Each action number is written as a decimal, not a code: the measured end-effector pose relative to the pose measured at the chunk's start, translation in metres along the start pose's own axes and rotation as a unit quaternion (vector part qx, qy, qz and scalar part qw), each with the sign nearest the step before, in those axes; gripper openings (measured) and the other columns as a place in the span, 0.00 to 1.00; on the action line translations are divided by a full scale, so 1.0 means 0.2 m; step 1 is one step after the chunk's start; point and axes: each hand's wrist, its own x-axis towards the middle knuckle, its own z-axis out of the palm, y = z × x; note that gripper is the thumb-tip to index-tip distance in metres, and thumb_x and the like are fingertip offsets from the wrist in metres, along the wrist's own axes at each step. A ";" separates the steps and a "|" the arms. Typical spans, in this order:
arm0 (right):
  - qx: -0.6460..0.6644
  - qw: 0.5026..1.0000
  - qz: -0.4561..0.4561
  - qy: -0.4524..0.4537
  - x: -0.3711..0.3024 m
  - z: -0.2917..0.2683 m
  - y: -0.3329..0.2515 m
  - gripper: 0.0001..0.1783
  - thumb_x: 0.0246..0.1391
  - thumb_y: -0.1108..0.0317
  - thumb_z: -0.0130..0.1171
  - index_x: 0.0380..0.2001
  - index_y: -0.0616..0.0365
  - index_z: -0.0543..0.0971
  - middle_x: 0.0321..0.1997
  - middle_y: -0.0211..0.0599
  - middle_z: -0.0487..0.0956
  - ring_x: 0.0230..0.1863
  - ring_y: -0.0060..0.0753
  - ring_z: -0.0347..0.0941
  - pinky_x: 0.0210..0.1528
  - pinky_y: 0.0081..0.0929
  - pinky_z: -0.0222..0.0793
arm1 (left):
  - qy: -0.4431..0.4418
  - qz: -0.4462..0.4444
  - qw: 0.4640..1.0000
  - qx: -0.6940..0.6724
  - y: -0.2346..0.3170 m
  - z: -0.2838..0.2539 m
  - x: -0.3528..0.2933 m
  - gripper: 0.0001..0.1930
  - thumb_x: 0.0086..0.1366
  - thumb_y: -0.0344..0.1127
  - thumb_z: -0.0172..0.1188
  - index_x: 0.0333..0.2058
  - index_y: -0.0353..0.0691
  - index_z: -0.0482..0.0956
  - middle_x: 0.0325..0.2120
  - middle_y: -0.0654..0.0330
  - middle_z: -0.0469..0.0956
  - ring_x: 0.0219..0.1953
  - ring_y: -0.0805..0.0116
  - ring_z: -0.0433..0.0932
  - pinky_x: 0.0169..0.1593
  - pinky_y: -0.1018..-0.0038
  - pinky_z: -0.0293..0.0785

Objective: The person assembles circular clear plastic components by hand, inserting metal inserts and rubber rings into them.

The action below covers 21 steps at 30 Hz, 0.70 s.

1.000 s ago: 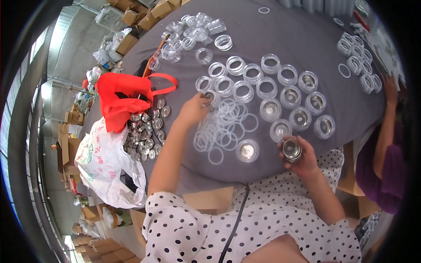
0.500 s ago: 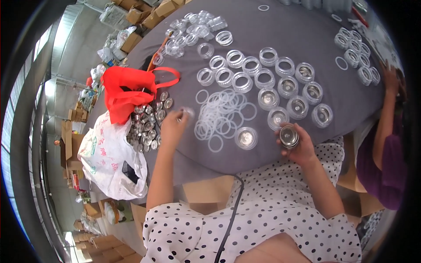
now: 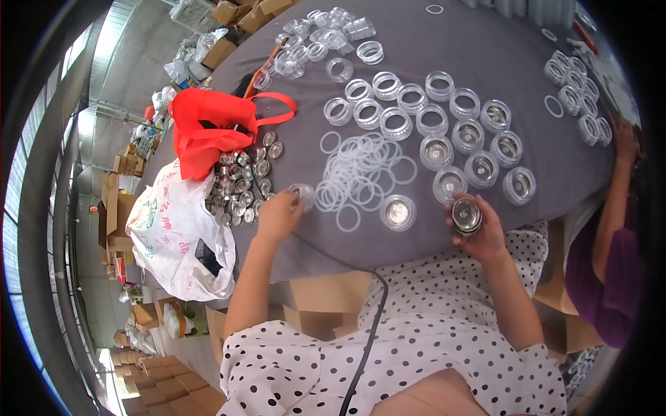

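My left hand (image 3: 279, 216) pinches a clear plastic ring (image 3: 302, 197) at the left edge of a loose pile of thin translucent rings (image 3: 364, 170). My right hand (image 3: 488, 234) has its fingers round a silver metal cup (image 3: 466, 215), held over the table's near edge. A clear round case with a silver insert (image 3: 398, 212) lies between the hands. Beyond my right hand stand rows of clear round cases; the right-hand ones hold silver inserts (image 3: 481, 168), while the left ones are open clear rings (image 3: 396, 123). Small silver cups (image 3: 243, 186) are heaped left of my left hand.
A red cloth bag (image 3: 211, 132) and a white plastic bag (image 3: 182, 236) lie at the left. More clear rings (image 3: 322, 35) pile up at the far side. A black cable (image 3: 340, 261) crosses the near edge. At right, a co-worker's arm (image 3: 614, 187) rests by stacked rings (image 3: 572, 87).
My left hand has come nearer to me with the clear ring, which was blurred before. The right hand keeps hold of the silver cup. The whole view has shifted slightly.
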 end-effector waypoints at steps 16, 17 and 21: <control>0.008 1.000 -0.004 0.008 0.00 0.01 0.00 0.23 0.59 0.52 0.36 0.48 0.59 0.67 0.40 0.43 0.74 0.35 0.32 0.74 0.19 0.26 0.72 | -0.057 -0.008 0.988 -0.142 -0.06 0.05 -0.07 0.18 0.49 0.30 0.57 0.42 0.40 0.75 0.40 0.54 0.75 0.40 0.54 0.75 0.43 0.67 0.70; 0.006 1.000 -0.006 0.015 0.00 0.01 0.00 0.23 0.59 0.53 0.36 0.47 0.59 0.67 0.40 0.43 0.74 0.35 0.32 0.74 0.19 0.26 0.71 | -0.069 0.007 0.985 -0.159 -0.07 0.05 -0.06 0.18 0.49 0.30 0.57 0.42 0.40 0.75 0.38 0.52 0.76 0.39 0.53 0.75 0.43 0.67 0.70; -0.007 0.999 -0.022 0.023 0.00 0.01 0.00 0.23 0.59 0.53 0.36 0.47 0.59 0.67 0.39 0.43 0.74 0.34 0.32 0.74 0.19 0.26 0.71 | -0.104 -0.011 0.987 -0.124 -0.08 0.08 -0.01 0.19 0.48 0.29 0.56 0.43 0.43 0.75 0.37 0.50 0.76 0.39 0.52 0.74 0.43 0.65 0.70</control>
